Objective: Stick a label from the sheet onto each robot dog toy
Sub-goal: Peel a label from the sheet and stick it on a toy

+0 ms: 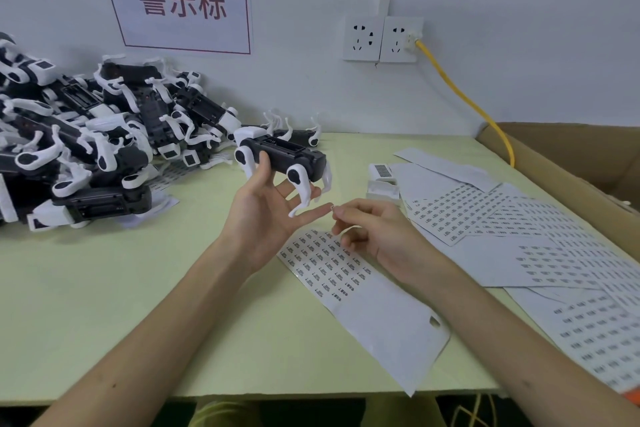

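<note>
My left hand (266, 204) holds a black-and-white robot dog toy (282, 158) above the table, belly side up, thumb against its near side and fingers under it. My right hand (367, 229) pinches a tiny label (333, 207) between thumb and forefinger, right beside my left hand's fingertip. Under both hands lies the label sheet (329, 262), its upper part filled with small printed labels and its lower part bare backing.
A large pile of robot dog toys (93, 135) covers the left of the pale green table (138, 288). More label sheets (512, 229) spread at the right beside a cardboard box (568, 163). A yellow cable (464, 97) runs from the wall socket. A small white box (382, 180) stands mid-table.
</note>
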A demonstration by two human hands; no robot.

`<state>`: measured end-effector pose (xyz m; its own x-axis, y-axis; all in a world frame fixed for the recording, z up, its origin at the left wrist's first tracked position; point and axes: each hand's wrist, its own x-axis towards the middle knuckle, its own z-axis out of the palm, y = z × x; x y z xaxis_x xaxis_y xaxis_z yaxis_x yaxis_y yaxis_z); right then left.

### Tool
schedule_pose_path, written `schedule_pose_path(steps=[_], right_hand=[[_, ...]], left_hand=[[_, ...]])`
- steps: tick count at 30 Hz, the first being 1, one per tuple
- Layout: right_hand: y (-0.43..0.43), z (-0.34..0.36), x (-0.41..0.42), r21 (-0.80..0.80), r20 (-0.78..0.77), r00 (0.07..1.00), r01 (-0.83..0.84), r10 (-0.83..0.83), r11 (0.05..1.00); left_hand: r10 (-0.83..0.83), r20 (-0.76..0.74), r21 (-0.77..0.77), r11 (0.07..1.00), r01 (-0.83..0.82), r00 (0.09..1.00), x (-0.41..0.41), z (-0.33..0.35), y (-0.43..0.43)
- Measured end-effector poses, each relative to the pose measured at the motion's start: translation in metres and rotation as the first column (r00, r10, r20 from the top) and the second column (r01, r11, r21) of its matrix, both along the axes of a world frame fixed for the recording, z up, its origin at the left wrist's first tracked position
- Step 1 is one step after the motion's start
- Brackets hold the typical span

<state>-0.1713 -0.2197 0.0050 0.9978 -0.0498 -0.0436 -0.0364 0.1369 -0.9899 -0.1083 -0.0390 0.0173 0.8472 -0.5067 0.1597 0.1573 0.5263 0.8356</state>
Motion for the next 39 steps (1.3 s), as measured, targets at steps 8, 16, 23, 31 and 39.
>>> schedule_pose_path(steps=[8, 16, 23, 31, 39], right_hand=[[0.0, 0.002, -0.001, -0.146, 0.199, 0.944, 0.293, -0.262, 0.945], [-0.005, 0.007, -0.003, -0.315, 0.4, 0.893, 0.348, -0.209, 0.883], [-0.008, 0.028, -0.016, -0.373, 0.509, 0.848, 0.368, -0.144, 0.852], [0.026, 0.051, -0.083, -0.581, 0.41, 0.912, 0.261, 0.0, 0.771], [0.076, 0.029, -0.109, -0.676, 0.338, 0.94, 0.281, -0.053, 0.681]], left_hand=[[0.059, -0.066, 0.016, 0.998, -0.058, 0.996, 0.004, -0.005, -0.003], [0.215, -0.007, 0.137, 0.967, -0.212, 0.977, -0.01, 0.012, -0.006], [0.427, -0.034, 0.039, 0.904, -0.425, 0.904, -0.083, 0.002, -0.011], [0.584, -0.083, -0.041, 0.808, -0.588, 0.808, -0.12, -0.036, -0.018], [0.624, -0.011, -0.019, 0.781, -0.624, 0.781, -0.127, -0.04, -0.018]])
